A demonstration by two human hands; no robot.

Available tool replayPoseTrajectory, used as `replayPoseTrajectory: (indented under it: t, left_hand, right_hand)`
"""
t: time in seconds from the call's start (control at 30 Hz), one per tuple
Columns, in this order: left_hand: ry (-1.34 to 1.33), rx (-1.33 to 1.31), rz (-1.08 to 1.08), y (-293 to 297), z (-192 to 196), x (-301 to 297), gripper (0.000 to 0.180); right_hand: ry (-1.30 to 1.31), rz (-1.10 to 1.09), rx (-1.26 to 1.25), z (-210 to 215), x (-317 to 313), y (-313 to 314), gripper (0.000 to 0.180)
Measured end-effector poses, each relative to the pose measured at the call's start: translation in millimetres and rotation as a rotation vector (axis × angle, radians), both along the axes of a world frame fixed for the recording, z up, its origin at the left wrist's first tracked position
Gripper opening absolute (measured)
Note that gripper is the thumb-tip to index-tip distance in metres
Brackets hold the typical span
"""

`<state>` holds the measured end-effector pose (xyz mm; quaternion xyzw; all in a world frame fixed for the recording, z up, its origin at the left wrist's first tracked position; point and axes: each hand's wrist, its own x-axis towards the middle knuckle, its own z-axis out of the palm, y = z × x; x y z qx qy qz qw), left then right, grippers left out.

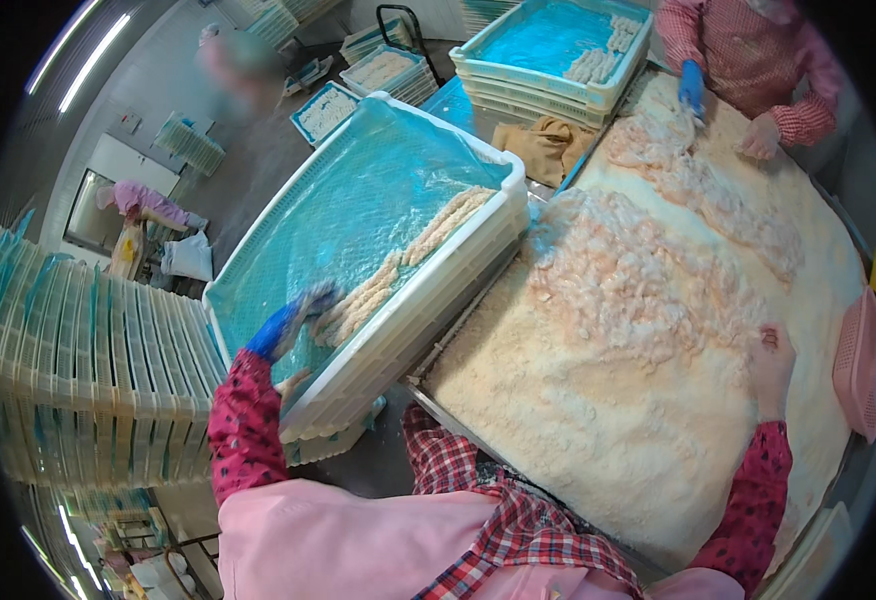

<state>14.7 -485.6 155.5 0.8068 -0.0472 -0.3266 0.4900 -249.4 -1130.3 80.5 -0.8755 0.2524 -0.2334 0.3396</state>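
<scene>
your left hand [283, 325] wears a blue glove, your right hand [770, 372] a pale one dusted with crumbs. both sleeves are dark pink with small dots. a pink apron covers a red checked shirt.

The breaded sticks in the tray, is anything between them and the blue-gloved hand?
Nothing visible. The left hand in its blue glove already rests at the near end of the row of breaded sticks on the tray liner, with no object between.

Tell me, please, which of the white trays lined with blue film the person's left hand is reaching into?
The tilted tray beside the crumb table, where the left hand meets a row of breaded pieces; the stacked trays stand beyond.
</scene>
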Motion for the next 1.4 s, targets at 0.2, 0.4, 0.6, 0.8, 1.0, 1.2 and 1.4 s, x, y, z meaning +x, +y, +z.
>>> replayPoseTrajectory:
  t: [0.2, 0.4, 0.6, 0.8, 1.0, 1.2, 1.4]
  left_hand:
    - [-0.346, 0.019, 0.027, 1.7, -9.9, -34.2, 0.054]
    - [-0.299, -0.385, -0.196, -159.9, -27.7, -106.1, 0.053]
    - [-0.8, -0.067, -0.855, -301.5, -136.9, -182.8, 0.067]
    - [-0.749, -0.224, -0.821, -347.3, -164.1, -190.8, 0.035]
    - [-0.192, -0.471, -0.291, -311.7, -164.2, -172.1, 0.026]
    - [0.065, -0.613, -0.28, -338.2, -138.3, -196.3, 0.032]
    - [0.476, -0.971, 0.008, -341.5, -170.0, -229.1, 0.039]
  right_hand:
    - [0.282, 0.725, -0.164, 10.7, -33.1, 102.3, 0.033]
    - [0.264, -0.425, 0.254, -57.8, -137.3, 67.8, 0.037]
    - [0.175, -0.03, -0.129, -73.5, -129.1, 161.3, 0.039]
    - [-0.107, -0.091, 0.123, -34.0, -126.1, 154.7, 0.032]
    - [0.169, -0.002, 0.081, -35.6, -140.2, 141.8, 0.033]
    - [0.059, -0.045, 0.103, -69.8, -89.9, 174.2, 0.033]
    - [-0.115, -0.128, 0.494, -35.6, -69.6, 204.1, 0.027]
